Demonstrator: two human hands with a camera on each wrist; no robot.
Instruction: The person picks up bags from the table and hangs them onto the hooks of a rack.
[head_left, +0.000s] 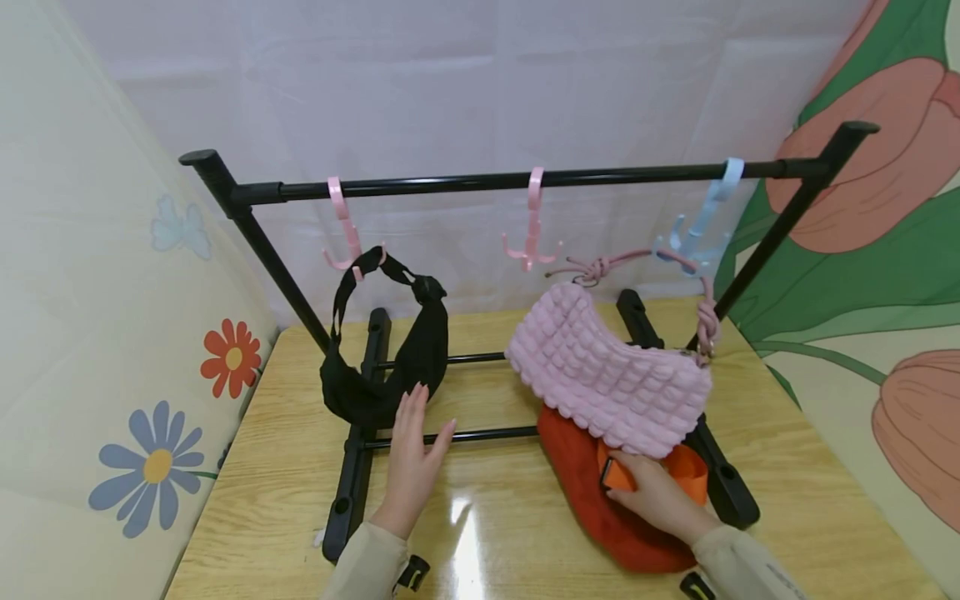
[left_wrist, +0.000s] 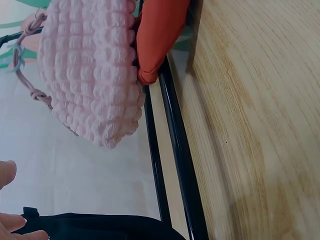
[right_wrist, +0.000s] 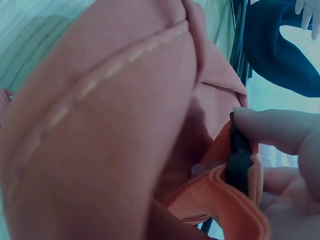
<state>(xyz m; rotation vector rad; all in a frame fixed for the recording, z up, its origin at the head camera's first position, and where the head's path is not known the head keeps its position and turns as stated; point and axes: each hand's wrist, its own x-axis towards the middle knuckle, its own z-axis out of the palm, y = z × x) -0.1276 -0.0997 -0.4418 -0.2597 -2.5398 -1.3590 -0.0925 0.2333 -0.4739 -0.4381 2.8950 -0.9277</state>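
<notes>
A red-orange bag [head_left: 573, 483] lies at the right of the table, partly behind the pink bag. My right hand [head_left: 663, 500] pinches its orange strap [right_wrist: 197, 197] at the black buckle [right_wrist: 239, 160], thumb on the buckle in the right wrist view. The puffy pink shoulder bag [head_left: 600, 367] hangs by its knotted strap from the blue hook [head_left: 705, 212]. From the left pink hook [head_left: 343, 217] hangs a black shoulder bag [head_left: 427, 342]. My left hand [head_left: 412, 467], fingers extended, is by the black bag's lower edge; whether it touches is unclear.
A black rack with a top bar [head_left: 450, 183] stands on the wooden table [head_left: 495, 517], two lower rods joining its feet [head_left: 727, 475]. Another pink hook [head_left: 533, 225] hangs mid-bar. Behind is a white cloth [head_left: 465, 92]; floral panels flank both sides.
</notes>
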